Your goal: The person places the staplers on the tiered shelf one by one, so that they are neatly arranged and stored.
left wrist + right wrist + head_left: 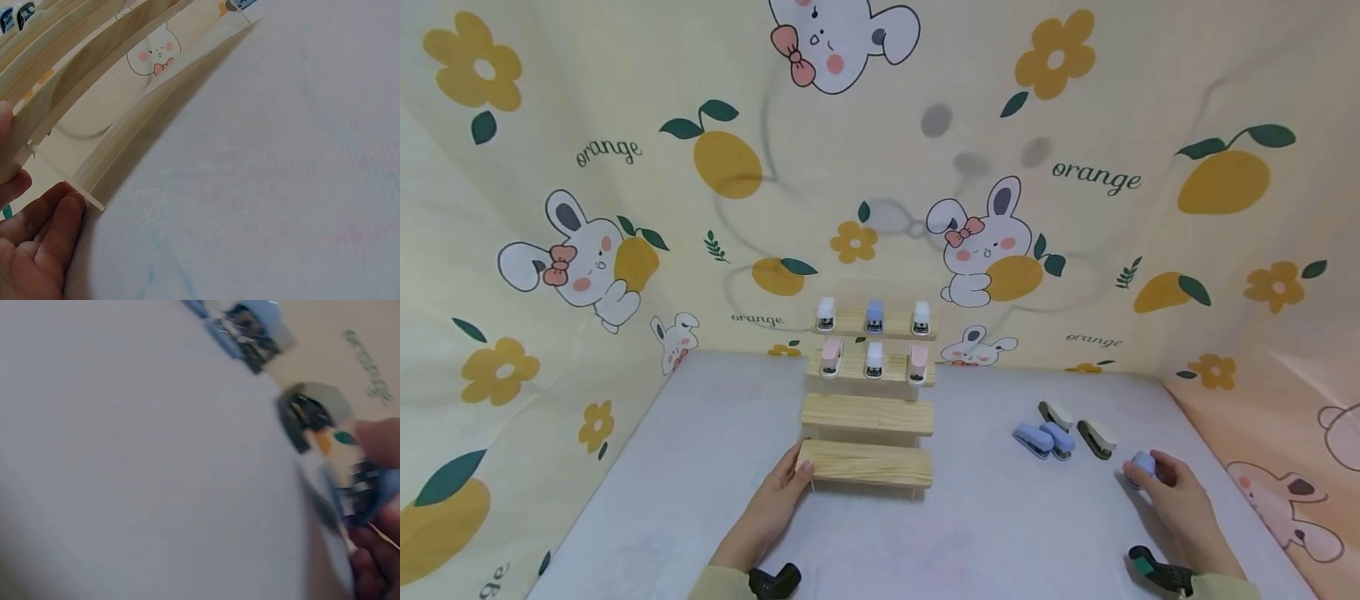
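Note:
A tiered wooden display rack [867, 414] stands on the table, with small staplers in white, blue and pink on its two upper tiers. At the left end of its lowest tier, my left hand [781, 492] grips the board, thumb on top; in the left wrist view curled fingers [59, 228] lie beside the thin leg. Over on the right, my right hand [1183, 504] holds a small blue stapler [1141, 468] between thumb and fingers. The blurred right wrist view shows that stapler close to the tabletop. Two blue staplers [1033, 440] and two white-topped staplers [1097, 439] lie nearby.
A pale cloth covers the table [1000, 533]. Behind it rises a patterned backdrop [865, 150] with rabbits and oranges, which also runs along both sides. Dark camera mounts [775, 581] sit on both wrists.

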`<state>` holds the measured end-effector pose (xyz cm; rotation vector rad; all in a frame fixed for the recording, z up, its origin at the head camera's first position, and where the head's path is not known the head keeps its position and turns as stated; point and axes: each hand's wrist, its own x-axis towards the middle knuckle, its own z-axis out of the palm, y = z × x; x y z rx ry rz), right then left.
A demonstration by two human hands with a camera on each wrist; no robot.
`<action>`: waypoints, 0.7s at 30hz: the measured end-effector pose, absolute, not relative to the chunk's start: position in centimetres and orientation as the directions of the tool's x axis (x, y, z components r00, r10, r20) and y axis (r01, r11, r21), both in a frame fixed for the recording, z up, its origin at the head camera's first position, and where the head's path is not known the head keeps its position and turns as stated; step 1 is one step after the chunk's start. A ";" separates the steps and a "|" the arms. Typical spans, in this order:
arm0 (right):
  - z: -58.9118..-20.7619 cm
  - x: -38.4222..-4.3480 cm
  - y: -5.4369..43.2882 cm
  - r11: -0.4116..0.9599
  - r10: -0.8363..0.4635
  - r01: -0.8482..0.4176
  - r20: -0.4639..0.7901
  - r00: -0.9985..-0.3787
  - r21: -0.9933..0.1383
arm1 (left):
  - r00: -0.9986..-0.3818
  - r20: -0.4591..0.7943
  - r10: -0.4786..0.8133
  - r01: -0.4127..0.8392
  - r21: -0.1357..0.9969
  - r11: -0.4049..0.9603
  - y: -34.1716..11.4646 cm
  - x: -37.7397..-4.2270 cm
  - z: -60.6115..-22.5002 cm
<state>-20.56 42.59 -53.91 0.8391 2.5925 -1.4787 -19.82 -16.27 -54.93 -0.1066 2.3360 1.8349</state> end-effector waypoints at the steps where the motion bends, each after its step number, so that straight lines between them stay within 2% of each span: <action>1: -54.0 -20.6 42.4 0.390 0.453 0.472 -0.282 -0.846 -0.790 | -0.983 -0.177 0.049 -0.161 0.958 0.236 -16.3 -19.8 -54.9; 6: -53.7 -20.4 41.9 0.354 0.531 0.485 -0.255 -0.808 -0.800 | -0.983 -0.173 0.060 -0.156 0.963 0.222 -16.4 -19.8 -54.8; 10: -52.9 -19.6 41.8 0.379 0.545 0.501 -0.250 -0.800 -0.778 | -0.982 -0.179 0.058 -0.161 0.959 0.234 -16.3 -19.7 -54.9; 14: -51.5 -19.1 40.4 0.439 0.502 0.433 -0.185 -0.845 -0.787 | -0.983 -0.175 0.054 -0.157 0.957 0.245 -16.3 -19.5 -55.0; 21: -49.3 -19.3 35.5 0.599 0.312 0.163 0.041 -0.949 -0.784 | -0.987 -0.146 0.059 -0.129 0.964 0.235 -16.4 -19.5 -54.9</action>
